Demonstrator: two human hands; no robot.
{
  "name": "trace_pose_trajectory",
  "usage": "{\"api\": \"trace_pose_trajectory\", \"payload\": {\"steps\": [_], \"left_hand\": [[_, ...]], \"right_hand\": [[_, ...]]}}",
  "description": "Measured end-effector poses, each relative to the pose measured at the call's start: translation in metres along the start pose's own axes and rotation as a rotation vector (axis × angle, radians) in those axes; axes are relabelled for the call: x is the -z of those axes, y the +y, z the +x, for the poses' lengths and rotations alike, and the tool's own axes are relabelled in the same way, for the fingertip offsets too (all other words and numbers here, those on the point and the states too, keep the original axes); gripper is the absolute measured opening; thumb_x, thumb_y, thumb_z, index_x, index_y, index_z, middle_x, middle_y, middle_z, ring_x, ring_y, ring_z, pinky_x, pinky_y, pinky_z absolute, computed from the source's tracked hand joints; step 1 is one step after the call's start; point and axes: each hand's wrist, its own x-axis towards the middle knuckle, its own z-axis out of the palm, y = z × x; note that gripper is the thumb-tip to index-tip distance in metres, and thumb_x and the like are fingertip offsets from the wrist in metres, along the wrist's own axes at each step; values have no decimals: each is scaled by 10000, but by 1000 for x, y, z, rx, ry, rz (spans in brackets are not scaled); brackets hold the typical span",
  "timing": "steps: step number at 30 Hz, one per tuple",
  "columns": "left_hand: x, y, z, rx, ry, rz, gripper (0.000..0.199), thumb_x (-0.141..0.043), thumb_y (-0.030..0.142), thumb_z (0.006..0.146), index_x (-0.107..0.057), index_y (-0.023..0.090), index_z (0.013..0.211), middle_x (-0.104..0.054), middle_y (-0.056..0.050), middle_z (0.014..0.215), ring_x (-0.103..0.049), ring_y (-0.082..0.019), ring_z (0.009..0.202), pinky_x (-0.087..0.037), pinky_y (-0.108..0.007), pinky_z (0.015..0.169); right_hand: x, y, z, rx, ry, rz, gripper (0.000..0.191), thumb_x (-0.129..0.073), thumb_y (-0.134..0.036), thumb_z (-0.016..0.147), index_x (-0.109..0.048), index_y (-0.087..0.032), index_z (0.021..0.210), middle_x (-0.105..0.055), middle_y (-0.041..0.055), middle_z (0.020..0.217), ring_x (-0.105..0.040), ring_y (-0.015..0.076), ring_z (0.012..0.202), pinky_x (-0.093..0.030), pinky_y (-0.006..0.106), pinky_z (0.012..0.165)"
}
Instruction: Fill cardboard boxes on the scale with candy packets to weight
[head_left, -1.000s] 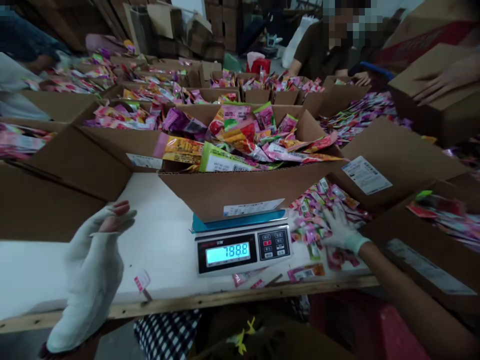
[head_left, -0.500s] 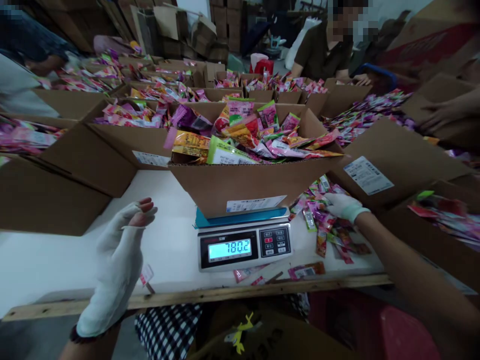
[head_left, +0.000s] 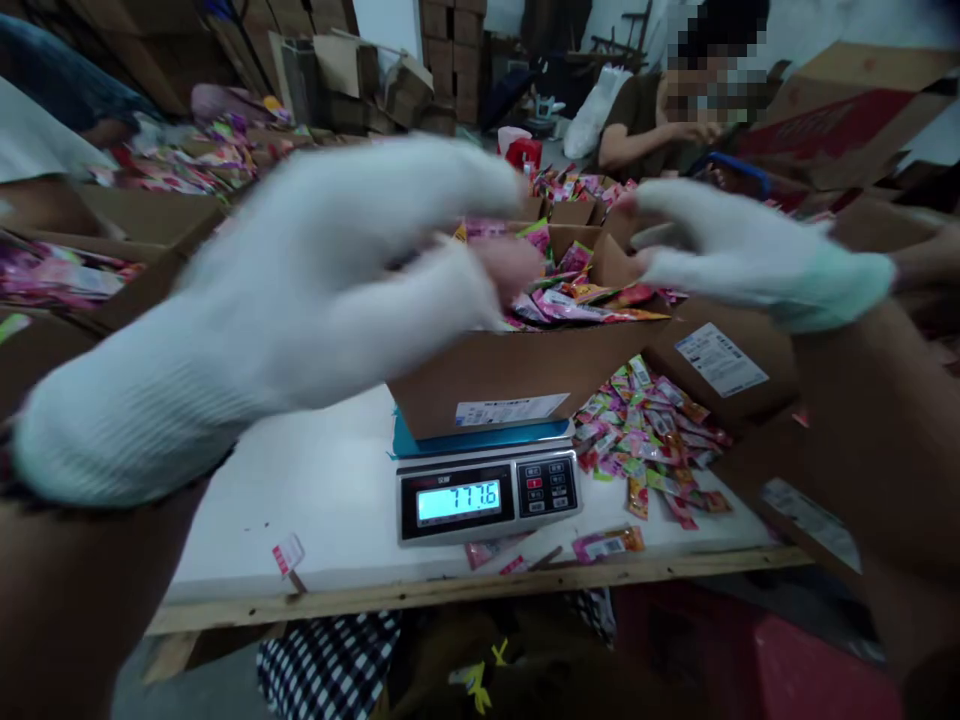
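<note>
An open cardboard box (head_left: 517, 365) full of colourful candy sachets (head_left: 570, 290) stands on a digital scale (head_left: 487, 495), whose lit display reads 777.6. My left hand (head_left: 360, 270), in a white glove with bare fingertips, is raised in front of the box's left part and hides it. Its fingers and thumb are apart, and I see nothing held. My right hand (head_left: 720, 245), gloved in white with a pale green cuff, is at the box's right side, fingers apart. Motion blurs both hands; whether they touch the box I cannot tell.
Loose sachets (head_left: 652, 440) lie in a pile right of the scale on the white table (head_left: 330, 520). Another box with a label (head_left: 720, 360) stands behind that pile. More filled boxes (head_left: 67, 270) are at left. A co-worker (head_left: 645, 130) is at the far right.
My left hand has risen from the table's left toward the box. My right hand has left the loose sachets and moved up to the box's right side. The display dropped from 780.2 to 777.6.
</note>
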Motion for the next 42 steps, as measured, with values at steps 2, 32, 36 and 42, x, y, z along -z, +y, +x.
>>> {"api": "trace_pose_trajectory", "payload": {"steps": [2, 32, 36, 42], "left_hand": [[-13, 5, 23, -238, -367, 192, 492, -676, 625, 829, -770, 273, 1160, -724, 29, 983, -711, -226, 894, -551, -378, 826], [-42, -13, 9, -457, -270, 510, 382, -637, 349, 914, -728, 220, 1262, -730, -144, 1305, -686, -384, 1196, -508, -599, 1083], [-32, -1, 0, -631, -75, 469, 563, -636, 466, 957, -620, 144, 1418, -607, -209, 1498, -555, -386, 1407, -405, -582, 1214], [-5, -60, -87, -443, 380, 319, 592, -617, 398, 999, -470, 219, 1544, -459, -207, 1650, -425, -339, 1558, -453, -512, 1213]], "right_hand": [[-12, -11, 19, 2, -107, -168, 391, -891, -493, 768, -781, -167, 953, -708, 26, 996, -707, 246, 1040, -528, 492, 1083], [48, 31, -93, -314, 374, -596, 445, -527, -291, 1010, -720, -63, 1341, -708, 263, 1354, -671, 354, 1310, -494, 453, 1151], [-5, 39, -89, 107, 171, -481, 739, -698, -339, 937, -452, -275, 1631, -528, 179, 1615, -520, 316, 1497, -473, 422, 1214], [-60, 25, -31, 400, -129, -411, 349, -781, -315, 841, -766, -469, 1154, -779, 31, 1129, -726, 293, 1073, -611, 462, 932]]}}
